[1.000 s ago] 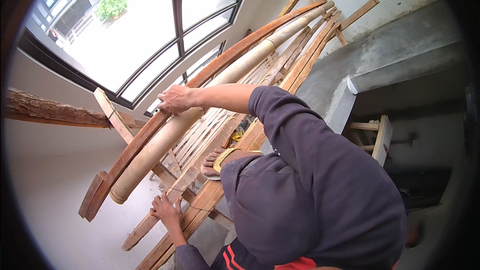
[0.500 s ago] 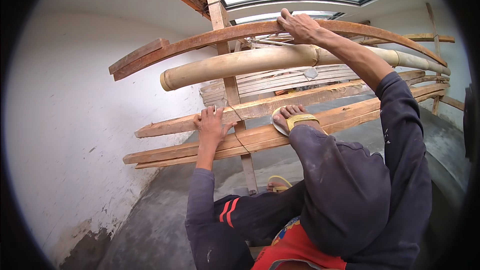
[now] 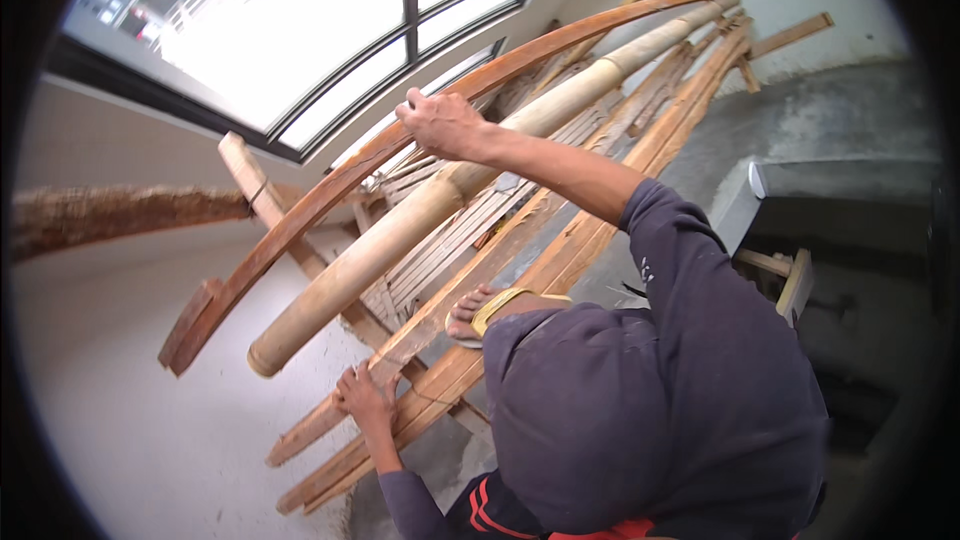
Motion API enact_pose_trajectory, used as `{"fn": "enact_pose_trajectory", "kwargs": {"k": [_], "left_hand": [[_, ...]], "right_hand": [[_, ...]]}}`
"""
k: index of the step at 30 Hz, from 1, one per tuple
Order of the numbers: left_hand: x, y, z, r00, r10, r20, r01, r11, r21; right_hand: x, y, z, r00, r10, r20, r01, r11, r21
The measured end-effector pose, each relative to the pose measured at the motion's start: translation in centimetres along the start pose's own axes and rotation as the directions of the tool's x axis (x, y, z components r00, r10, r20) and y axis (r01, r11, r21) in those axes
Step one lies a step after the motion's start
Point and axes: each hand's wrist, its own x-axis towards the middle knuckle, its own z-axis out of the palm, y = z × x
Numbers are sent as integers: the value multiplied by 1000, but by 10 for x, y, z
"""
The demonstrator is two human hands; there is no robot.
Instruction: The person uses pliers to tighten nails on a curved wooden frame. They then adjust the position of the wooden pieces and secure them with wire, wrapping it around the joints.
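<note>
My right hand (image 3: 445, 125) is closed over a long reddish-brown timber rail (image 3: 330, 198), which shows curved in this view. Below it runs a thick pale bamboo pole (image 3: 405, 223), which my right forearm crosses. Lower down, my left hand (image 3: 367, 402) grips the edge of a rough wooden beam (image 3: 435, 315), fingers hooked over its far side. A second, paired beam (image 3: 440, 385) lies nearer, wired to an upright wooden post (image 3: 268, 195). My foot in a yellow-strapped sandal (image 3: 495, 312) rests on the beams.
A large dark-framed window (image 3: 410, 30) stands beyond the rail. At left is a white wall (image 3: 170, 440) with a rough log (image 3: 130, 220) along it. Stacked pale slats (image 3: 450, 240) lie behind the beams. An opening with a wooden piece (image 3: 797, 285) shows at right.
The view has tilted and turned to the right, so the timbers now slant up to the right. Both hands keep hold of the same timbers, and the foot stays on the beams.
</note>
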Motion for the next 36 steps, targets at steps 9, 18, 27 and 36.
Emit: {"fn": "enact_pose_trajectory", "kwargs": {"k": [9,18,27,36], "left_hand": [[65,11,-102,992,78,95,-44,948,-315],[227,34,-122,964,149,-218,-120,983,142],[255,8,-79,961,132,-243,-28,920,390],[253,-4,-84,945,157,-288,-13,895,445]], "right_hand": [[-33,188,7,494,728,474,-432,-267,861],[3,213,62,80,912,402,-512,-308,802],[17,251,84,67,954,293,-647,-182,740],[38,246,64,220,932,288,-484,-152,862]]}}
